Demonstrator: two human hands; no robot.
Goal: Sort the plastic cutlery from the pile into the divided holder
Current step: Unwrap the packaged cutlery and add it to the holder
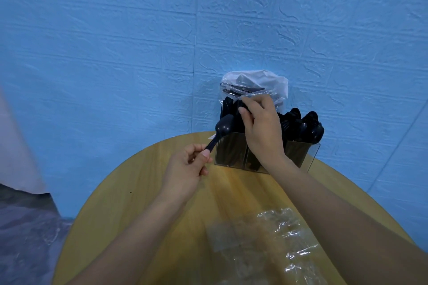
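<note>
Lower left of frame: grey crumpled sheeting (25, 227) lies beside the round wooden worktop (143, 192). Left of centre: the left hand (185, 169) pinches the handle of a black plastic spoon (220, 131) between thumb and curled fingers; the spoon tilts up and to the right, its bowl just in front of the holder's left compartment. Centre: the clear divided holder (310, 157) stands at the far edge of the worktop against the blue wall (115, 41), its compartments filled with upright black cutlery; spoon bowls (305, 125) show above the right compartment. The right hand (261, 127) reaches over the middle of the holder, fingers curled at the black cutlery tops; whether it grips a piece cannot be told. A clear plastic bag (254, 83) holding black cutlery rises behind the hand. Lower right: crumpled clear wrapping (278, 238) lies on the worktop.
</note>
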